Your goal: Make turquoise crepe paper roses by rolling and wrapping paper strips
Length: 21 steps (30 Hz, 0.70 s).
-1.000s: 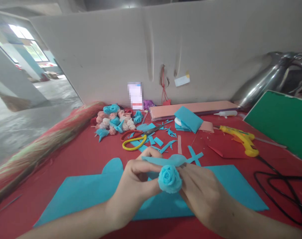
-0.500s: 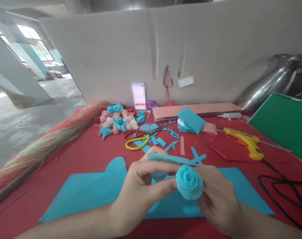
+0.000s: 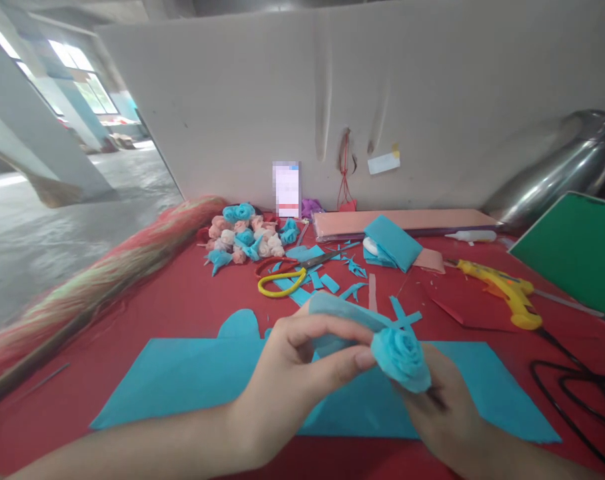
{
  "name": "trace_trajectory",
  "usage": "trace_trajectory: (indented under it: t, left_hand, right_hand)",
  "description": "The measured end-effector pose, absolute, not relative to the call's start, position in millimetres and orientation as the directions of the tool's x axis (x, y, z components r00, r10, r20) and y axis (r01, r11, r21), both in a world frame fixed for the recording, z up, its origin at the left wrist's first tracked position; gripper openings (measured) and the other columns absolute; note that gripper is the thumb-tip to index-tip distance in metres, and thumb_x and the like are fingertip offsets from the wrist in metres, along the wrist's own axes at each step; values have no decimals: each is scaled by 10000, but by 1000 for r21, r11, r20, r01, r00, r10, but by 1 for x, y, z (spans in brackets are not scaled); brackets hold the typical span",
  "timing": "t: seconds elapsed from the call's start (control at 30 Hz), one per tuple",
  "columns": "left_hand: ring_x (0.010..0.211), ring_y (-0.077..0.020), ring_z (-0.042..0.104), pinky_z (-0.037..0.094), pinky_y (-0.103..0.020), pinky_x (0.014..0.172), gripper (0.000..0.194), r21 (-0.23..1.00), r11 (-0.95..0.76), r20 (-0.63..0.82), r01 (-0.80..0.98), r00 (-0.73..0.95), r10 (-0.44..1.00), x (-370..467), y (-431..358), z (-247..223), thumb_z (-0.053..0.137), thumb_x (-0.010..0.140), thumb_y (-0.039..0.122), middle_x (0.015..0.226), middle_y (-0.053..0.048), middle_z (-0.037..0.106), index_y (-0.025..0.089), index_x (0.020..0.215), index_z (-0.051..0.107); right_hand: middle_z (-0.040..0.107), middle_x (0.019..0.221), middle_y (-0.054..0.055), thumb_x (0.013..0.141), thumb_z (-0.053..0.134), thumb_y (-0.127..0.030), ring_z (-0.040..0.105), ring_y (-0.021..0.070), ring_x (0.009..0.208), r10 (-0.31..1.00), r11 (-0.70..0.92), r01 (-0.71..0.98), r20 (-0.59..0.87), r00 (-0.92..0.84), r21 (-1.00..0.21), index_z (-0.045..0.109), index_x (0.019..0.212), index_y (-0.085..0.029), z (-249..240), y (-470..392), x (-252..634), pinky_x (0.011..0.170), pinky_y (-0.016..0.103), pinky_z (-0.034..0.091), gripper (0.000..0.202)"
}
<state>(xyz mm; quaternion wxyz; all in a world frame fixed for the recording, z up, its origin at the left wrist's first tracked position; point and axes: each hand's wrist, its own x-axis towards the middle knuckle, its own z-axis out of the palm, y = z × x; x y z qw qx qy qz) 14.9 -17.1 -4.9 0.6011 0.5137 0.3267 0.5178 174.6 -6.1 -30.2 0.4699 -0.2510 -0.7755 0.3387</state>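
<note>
A light-blue paper rose (image 3: 402,359) with layered, curled petals is held up between my two hands. My left hand (image 3: 302,363) pinches a blue paper strip (image 3: 338,312) between thumb and fingers, and this strip runs to the rose's left side. Behind and under the bloom, my right hand (image 3: 445,393) is closed round its base; its fingertips are hidden by the flower. Below both hands lies a large blue paper sheet (image 3: 197,377) on the red table. A rounded blue paper piece (image 3: 240,325) sticks out past the sheet's back edge.
Scissors (image 3: 285,281) with red and yellow handles lie among blue paper scraps (image 3: 328,283). Finished paper roses (image 3: 245,237) are heaped at the back left. To the right are a yellow glue gun (image 3: 507,290) with a black cord, a green board (image 3: 577,253) and a folded blue packet (image 3: 395,241).
The rose has turned and tilted to the right, showing more of its side. The strip in my left hand now rises higher behind the fingers. The view has shifted slightly.
</note>
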Motion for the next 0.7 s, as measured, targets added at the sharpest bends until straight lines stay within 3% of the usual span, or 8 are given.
trace_trajectory:
  t: [0.1, 0.23, 0.37, 0.47, 0.57, 0.63, 0.7]
  left_hand:
    - [691, -94, 611, 508, -165, 678, 112, 948, -143, 213, -283, 236, 948, 11, -15, -2, 656, 823, 213, 710, 39, 711, 256, 787, 754]
    - [723, -81, 613, 485, -117, 622, 128, 958, -286, 287, -29, 119, 950, -1, -2, 5, 652, 825, 202, 815, 62, 722, 291, 830, 743]
    - [786, -121, 642, 514, -154, 630, 215, 958, -268, 243, 100, 211, 947, -8, 9, 9, 683, 789, 202, 960, 47, 709, 295, 981, 700]
    - [793, -138, 656, 540, -187, 675, 542, 972, -234, 223, 21, 236, 946, -6, 10, 7, 718, 748, 177, 937, 42, 701, 344, 1235, 551]
    - [799, -161, 676, 556, -223, 691, 765, 976, -184, 206, -114, 221, 953, -1, 8, 2, 744, 715, 151, 858, 31, 699, 330, 1367, 387]
    - [852, -186, 682, 556, -246, 708, 596, 980, -145, 175, -136, 245, 954, 2, 7, 0, 735, 729, 179, 909, -3, 719, 265, 1276, 515]
    - [889, -202, 675, 545, -259, 730, 256, 985, -140, 161, -96, 266, 950, 3, 7, -1, 702, 761, 206, 967, -33, 732, 195, 1016, 687]
  right_hand:
    - [652, 763, -8, 951, 447, -283, 623, 147, 635, 719, 653, 77, 585, -374, -754, 648, 978, -317, -31, -4, 178, 633, 239, 547, 205]
    - [599, 983, 45, 944, 444, -236, 645, 185, 841, 756, 651, 161, 612, -234, -742, 636, 928, -281, -27, 2, 181, 691, 268, 568, 198]
    - [553, 1197, 30, 948, 446, -293, 602, 189, 1036, 732, 681, 265, 622, -277, -683, 657, 881, -283, -21, 4, 180, 713, 229, 563, 221]
    - [653, 1033, 11, 947, 456, -286, 640, 168, 898, 750, 661, 268, 600, -278, -701, 667, 887, -294, -18, 2, 178, 713, 238, 560, 220]
    - [667, 773, -11, 934, 478, -251, 614, 141, 641, 782, 622, 219, 583, -221, -752, 670, 864, -284, -18, -1, 175, 564, 219, 535, 207]
    - [647, 759, -13, 932, 477, -245, 560, 125, 555, 792, 611, 214, 581, -190, -762, 667, 874, -278, -19, -2, 175, 457, 207, 475, 202]
    - [597, 709, -18, 937, 468, -244, 546, 127, 568, 782, 624, 234, 593, -194, -746, 661, 897, -285, -21, -2, 175, 458, 209, 455, 201]
